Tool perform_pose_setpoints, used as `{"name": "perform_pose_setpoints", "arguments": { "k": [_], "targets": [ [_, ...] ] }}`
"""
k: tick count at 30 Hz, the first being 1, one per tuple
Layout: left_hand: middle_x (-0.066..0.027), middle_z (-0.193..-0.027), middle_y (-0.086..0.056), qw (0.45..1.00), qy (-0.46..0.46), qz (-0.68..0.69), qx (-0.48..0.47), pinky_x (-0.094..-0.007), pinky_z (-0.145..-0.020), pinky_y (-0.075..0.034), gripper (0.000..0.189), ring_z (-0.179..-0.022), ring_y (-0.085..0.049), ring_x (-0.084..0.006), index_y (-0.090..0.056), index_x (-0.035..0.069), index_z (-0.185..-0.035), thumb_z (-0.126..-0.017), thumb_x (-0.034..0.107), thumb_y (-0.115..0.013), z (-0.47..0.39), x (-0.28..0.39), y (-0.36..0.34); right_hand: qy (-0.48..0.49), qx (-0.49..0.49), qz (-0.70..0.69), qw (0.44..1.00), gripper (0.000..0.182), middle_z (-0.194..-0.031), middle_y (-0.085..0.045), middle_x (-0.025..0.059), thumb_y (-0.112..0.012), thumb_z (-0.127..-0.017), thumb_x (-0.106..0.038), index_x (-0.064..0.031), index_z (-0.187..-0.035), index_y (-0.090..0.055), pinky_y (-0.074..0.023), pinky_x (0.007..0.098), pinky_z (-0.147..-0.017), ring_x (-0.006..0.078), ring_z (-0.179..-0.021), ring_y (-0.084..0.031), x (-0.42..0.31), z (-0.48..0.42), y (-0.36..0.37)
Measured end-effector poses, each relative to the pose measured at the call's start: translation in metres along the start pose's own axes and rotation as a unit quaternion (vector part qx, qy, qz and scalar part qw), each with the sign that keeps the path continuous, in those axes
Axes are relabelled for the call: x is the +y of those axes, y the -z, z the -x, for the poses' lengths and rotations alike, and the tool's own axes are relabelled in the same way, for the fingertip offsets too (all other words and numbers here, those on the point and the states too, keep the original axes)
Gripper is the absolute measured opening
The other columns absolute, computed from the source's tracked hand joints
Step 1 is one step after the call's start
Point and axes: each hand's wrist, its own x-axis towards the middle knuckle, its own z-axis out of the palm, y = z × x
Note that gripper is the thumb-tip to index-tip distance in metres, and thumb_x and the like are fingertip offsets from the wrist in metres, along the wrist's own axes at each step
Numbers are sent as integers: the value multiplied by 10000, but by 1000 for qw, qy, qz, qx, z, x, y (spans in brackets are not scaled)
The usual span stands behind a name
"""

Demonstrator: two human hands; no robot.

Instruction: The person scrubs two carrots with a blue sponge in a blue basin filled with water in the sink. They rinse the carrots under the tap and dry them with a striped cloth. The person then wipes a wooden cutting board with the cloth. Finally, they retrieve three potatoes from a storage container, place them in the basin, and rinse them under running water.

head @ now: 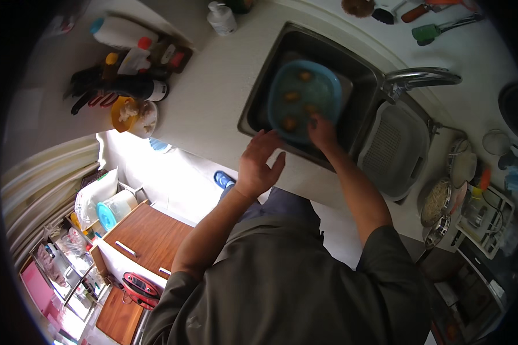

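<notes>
A blue plastic basin [336, 97] stands in the metal sink [362, 92], with water and several small orange-brown pieces in it, perhaps food. Over the near rim of the basin reaches my right hand [321, 131]. Its fingertips are at one orange-brown piece [311, 108]; blur hides whether they grip it. My left hand [259, 161] hovers by the sink's front edge, thumb spread from the fingers, holding nothing. Its fingertips are close to the basin's near left rim; I cannot tell whether they touch it.
A chrome faucet [423, 77] rises right of the sink, beside a grey draining basket [393, 151]. Bottles [125, 86] and an orange bowl [121, 118] crowd the counter's left end. A white pump bottle [222, 19] stands behind. Metal bowls [436, 202] are at the right.
</notes>
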Motion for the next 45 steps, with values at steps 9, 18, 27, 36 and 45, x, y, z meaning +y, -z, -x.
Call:
{"name": "perform_pose_setpoints", "arguments": {
  "k": [9,18,27,36,45],
  "targets": [
    [-144,-1232,-675,996,-32,87,21,-451,-1051,-507,273,-1280,-585,-346,-684,53,-1110,-843,93,-728,71,-19,119,60,27,121,990,507,-1303,-639,219,-760,-817,-195,-42,-1280,-624,-479,490,-1031,411,-1213,-599,-101,23,45],
    [-130,-1181,-697,989,49,59,124,-441,-998,-520,216,-1223,-621,-332,-686,46,-1050,-835,63,-694,223,-116,309,181,22,-53,982,333,-1160,-702,152,-699,-904,-107,-31,-1227,-670,-552,361,-812,265,-927,-676,-369,130,-46],
    [-143,-1111,-720,958,154,10,243,-426,-994,-529,202,-1160,-661,-320,-696,28,-1019,-820,48,-719,283,-194,439,242,-227,-78,940,321,-1074,-735,169,-707,-887,-154,2,-1167,-692,-561,349,-773,230,-854,-710,-565,147,-194],
    [-161,-1063,-721,920,254,-14,298,-437,-962,-537,191,-1102,-674,-342,-697,23,-1008,-822,62,-715,295,-305,553,268,-377,70,884,348,-1147,-722,208,-654,-912,-190,-3,-1204,-689,-546,406,-958,333,-1078,-704,-680,74,-358],
    [-167,-1062,-729,910,289,65,290,-406,-905,-559,198,-1037,-698,-332,-705,4,-1040,-842,19,-698,258,-419,662,212,-393,113,887,332,-1176,-721,191,-558,-923,-169,-45,-1182,-724,-513,422,-1030,332,-1148,-675,-818,-5,-498]
  ]
}}
